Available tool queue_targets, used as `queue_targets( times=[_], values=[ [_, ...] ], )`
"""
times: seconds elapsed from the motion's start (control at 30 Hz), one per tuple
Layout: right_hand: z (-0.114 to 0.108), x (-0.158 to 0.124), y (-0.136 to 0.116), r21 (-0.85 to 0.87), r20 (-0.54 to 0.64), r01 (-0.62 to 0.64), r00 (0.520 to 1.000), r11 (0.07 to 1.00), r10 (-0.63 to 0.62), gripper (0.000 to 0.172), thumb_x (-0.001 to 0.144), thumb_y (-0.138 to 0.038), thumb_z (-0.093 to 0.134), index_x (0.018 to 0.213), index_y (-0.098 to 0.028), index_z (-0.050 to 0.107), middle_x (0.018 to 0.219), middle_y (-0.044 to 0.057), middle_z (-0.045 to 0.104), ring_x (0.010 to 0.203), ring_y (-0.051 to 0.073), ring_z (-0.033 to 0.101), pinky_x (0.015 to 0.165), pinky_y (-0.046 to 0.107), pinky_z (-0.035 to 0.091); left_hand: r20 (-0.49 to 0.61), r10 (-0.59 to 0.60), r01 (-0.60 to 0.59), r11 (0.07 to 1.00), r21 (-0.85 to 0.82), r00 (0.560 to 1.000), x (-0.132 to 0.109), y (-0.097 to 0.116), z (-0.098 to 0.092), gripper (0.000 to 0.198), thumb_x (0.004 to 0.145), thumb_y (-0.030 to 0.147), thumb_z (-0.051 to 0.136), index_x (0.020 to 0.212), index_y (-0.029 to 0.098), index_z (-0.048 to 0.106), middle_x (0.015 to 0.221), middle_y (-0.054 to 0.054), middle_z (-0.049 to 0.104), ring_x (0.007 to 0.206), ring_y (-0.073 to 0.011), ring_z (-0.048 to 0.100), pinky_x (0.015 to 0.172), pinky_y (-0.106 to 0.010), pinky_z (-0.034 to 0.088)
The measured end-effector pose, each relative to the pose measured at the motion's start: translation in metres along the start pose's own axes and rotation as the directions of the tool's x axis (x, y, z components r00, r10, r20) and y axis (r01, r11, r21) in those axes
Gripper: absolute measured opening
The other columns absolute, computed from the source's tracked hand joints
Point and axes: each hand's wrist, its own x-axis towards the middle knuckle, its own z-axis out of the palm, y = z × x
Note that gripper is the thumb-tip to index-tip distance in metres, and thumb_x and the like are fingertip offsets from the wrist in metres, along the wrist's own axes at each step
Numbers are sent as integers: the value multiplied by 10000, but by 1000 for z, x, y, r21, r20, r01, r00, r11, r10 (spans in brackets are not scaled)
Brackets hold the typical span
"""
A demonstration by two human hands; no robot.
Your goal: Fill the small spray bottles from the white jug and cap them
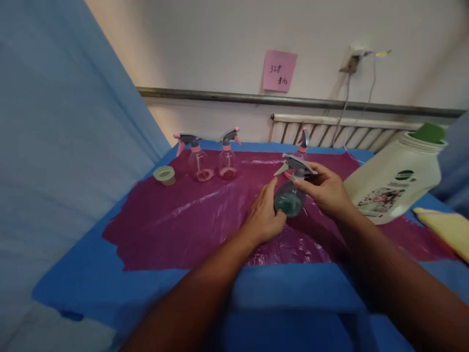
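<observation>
Between my two hands is a spray bottle [290,200] with a greenish clear body and a grey trigger head. My left hand [266,210] grips the lower part of its body, fingers round the side. At the neck, just under the trigger head, my right hand [326,188] holds it with thumb and fingers. Behind it stands another spray bottle [302,149] with a pink trigger, partly hidden. Farther left are two clear spray bottles with pink collars, one spray bottle [200,164] beside another spray bottle [227,164].
A small translucent cup [164,175] sits at the left. On the right stands a large white jug [399,176] with a green top, near a yellow cloth [445,230]. Purple plastic sheeting [176,220] covers the blue table [91,274]. A radiator and pipe [220,96] run along the wall.
</observation>
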Motion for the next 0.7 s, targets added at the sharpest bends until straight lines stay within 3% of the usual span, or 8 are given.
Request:
queue_targets(
  times=[0.1, 0.23, 0.33, 0.43, 0.53, 0.7],
  values=[
    [-6, 13, -12, -110, -63, -13, 998, 994, 6, 437, 727, -465, 1014, 1047, -243, 817, 1001, 33, 817, 899, 215, 732, 881, 399, 625, -10, 18, -17, 998, 56, 1000, 1, 0, 2, 850, 915, 136, 623, 1726, 189, 374, 1737, -209, 499, 1646, -370, 485, 1390, -626, 395],
    [-5, 43, -18, -214, -121, -17, 993, 977, -10, 415, 685, -460, 988, 958, -222, 785, 886, 16, 756, 780, 194, 657, 751, 356, 554, -24, 36, -34, 996, 77, 999, 2, 1, 3, 799, 900, 133, 607, 1679, 198, 444, 1667, -196, 558, 1587, -366, 546, 1362, -593, 438],
    [5, 71, -14, -345, -132, 4, 990, 939, -52, 404, 683, -463, 943, 937, -213, 753, 854, 24, 735, 755, 201, 636, 715, 360, 518, -9, 44, -43, 996, 74, 999, 1, 3, 3, 761, 903, 133, 595, 1653, 180, 483, 1617, -201, 593, 1546, -368, 582, 1342, -579, 464],
    [23, 97, -5, -522, -150, 8, 984, 853, -101, 385, 706, -450, 909, 939, -206, 724, 876, 57, 755, 798, 234, 668, 776, 400, 543, 5, 34, -35, 995, 92, 999, 0, 5, 3, 714, 922, 142, 583, 1633, 173, 512, 1579, -199, 626, 1512, -370, 609, 1323, -580, 483],
    [41, 116, 6, -615, -176, -22, 978, 788, -111, 424, 736, -392, 880, 1065, -195, 698, 986, 98, 784, 897, 267, 709, 888, 447, 575, 13, 28, -30, 992, 121, 1000, 0, 4, 3, 686, 939, 160, 578, 1623, 180, 521, 1553, -184, 649, 1476, -361, 635, 1302, -573, 504],
    [60, 127, 22, -742, -225, -73, 963, 666, -145, 675, 796, -385, 846, 1387, -141, 630, 1149, 163, 778, 1079, 345, 732, 1025, 529, 562, 17, 11, -14, 986, 163, 1000, 0, 4, 2, 664, 947, 176, 575, 1610, 161, 537, 1507, -183, 675, 1443, -358, 649, 1285, -563, 520]
  ],
)
